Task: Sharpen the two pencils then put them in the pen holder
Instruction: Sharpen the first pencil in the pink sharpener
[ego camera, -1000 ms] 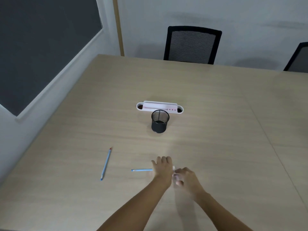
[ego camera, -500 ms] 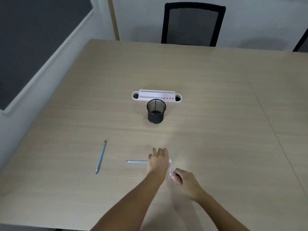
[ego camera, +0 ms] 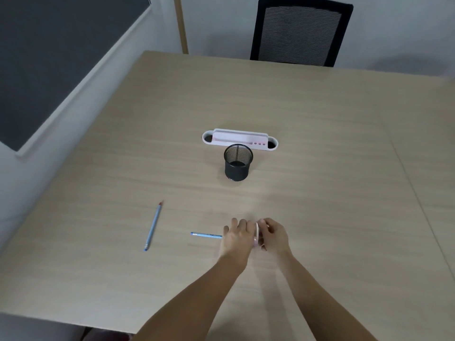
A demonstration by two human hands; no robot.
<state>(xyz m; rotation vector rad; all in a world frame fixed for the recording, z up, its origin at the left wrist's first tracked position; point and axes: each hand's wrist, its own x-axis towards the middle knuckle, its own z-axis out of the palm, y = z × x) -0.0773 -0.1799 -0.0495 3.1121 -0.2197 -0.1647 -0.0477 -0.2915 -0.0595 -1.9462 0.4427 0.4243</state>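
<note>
Two bare forearms reach forward from the lower edge of the frame and converge near the middle, wrists low. The left hand [ego camera: 237,238] lies palm down, knuckles up, fingers curled closed around a slim object that juts out to its left. The right hand [ego camera: 274,236] sits just beside it, nearly touching, its fingers bent inward and pinched on a small pale object between the two hands.

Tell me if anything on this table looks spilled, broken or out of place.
Nothing stands out. One pencil lies loose left of the hands, and the mesh pen holder stands upright and empty, with no visible spill or damage.
</note>
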